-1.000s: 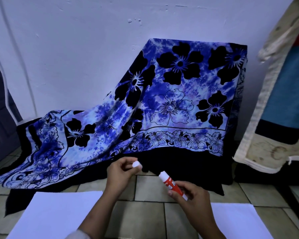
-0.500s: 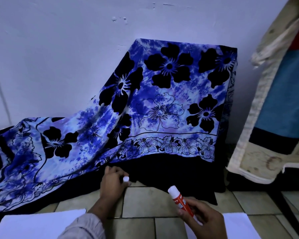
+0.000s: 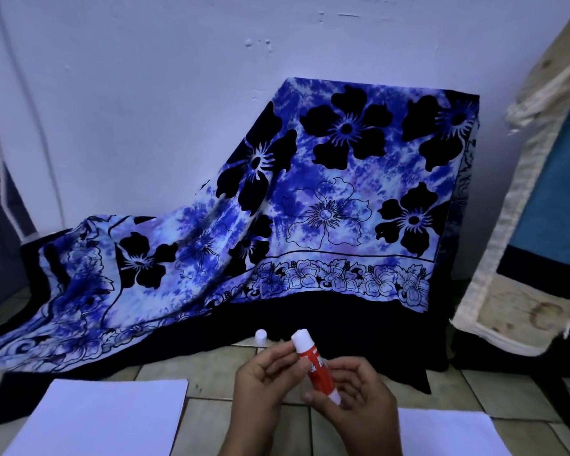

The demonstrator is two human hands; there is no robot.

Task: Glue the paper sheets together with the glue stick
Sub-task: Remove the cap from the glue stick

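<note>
Lower ctr of frame: the red-and-white plastic glue stick [image 3: 315, 366] is up off the floor, tilted, uncapped white end pointing up-left. The right hand [image 3: 359, 393] is wrapped round its lower barrel; the left hand [image 3: 260, 380] pinches the upper part just under the white collar. The small round white cap [image 3: 261, 335] stands on the beige tiled floor [image 3: 165, 373] just above the hands, right by the dark hem of the blue floral cloth [image 3: 326, 209].

Risks, imo: wind the glue out too far & it snaps or smears the fingers; a cap that near the hem could get knocked under and lost.

White paper sheet [image 3: 106, 419] btm left, second white paper sheet [image 3: 448, 432] btm right, well apart, bare tile btw them. There's room to slide one across, but both forearms sit over that gap, and the wrist hides the right sheet's left edge.
</note>
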